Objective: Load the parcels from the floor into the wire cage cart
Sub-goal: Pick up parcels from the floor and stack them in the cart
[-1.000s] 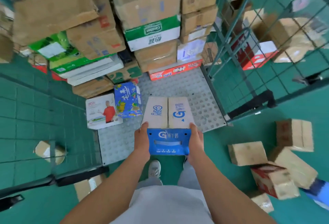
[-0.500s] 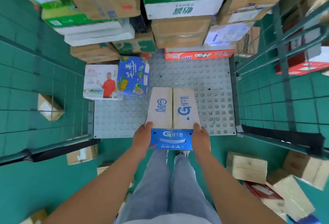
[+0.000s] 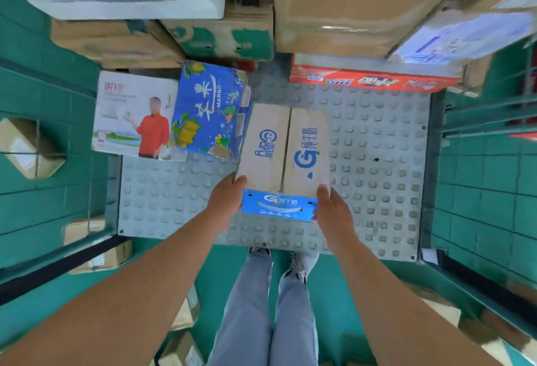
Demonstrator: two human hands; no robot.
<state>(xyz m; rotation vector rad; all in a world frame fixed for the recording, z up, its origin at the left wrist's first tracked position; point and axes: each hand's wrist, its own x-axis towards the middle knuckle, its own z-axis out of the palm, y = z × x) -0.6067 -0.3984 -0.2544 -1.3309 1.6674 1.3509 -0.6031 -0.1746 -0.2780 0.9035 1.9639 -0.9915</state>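
Milk carton (image 3: 283,150) over studded cart floor (image 3: 377,162), beside mango box (image 3: 209,110); left hand (image 3: 225,201) and right hand (image 3: 334,211) clamp near corners, likely lowering it into the gap.

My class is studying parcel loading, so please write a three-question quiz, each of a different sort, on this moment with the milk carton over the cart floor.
1. True or false: both hands, the left hand and the right hand, hold the milk carton.
2. Which box lies directly beside the carton's left side? A) the red flat box B) the blue mango box C) the white box with a printed figure
3. Fill in: the carton is over the cart's studded grey ____.

Key: 1 true; 2 B; 3 floor
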